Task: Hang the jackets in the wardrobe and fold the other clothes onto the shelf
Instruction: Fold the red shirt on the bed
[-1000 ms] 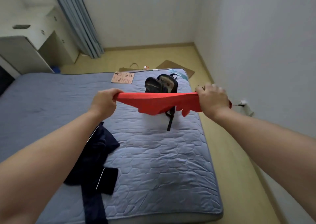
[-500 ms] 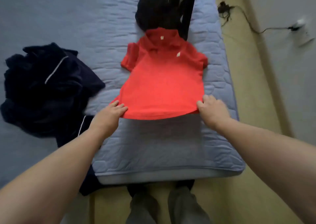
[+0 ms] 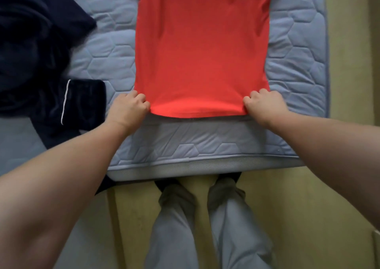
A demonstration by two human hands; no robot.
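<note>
The bed (image 3: 298, 48) wears a quilted blue-grey cover stitched in hexagons, with a piped edge and a pale mesh side. On it lies the shirt (image 3: 201, 48). It is a smooth red knit spread flat, its body a tall near-rectangle with straight sides. The top runs out of frame and the hem sits near the bed's front edge. The left grip (image 3: 128, 109) is curled tight on the hem's left corner and the right grip (image 3: 265, 106) on its right corner, with the hem stretched straight between them. Left of the shirt, apart from it, sits a crumpled navy heap (image 3: 30, 52) with thin white piping.
</note>
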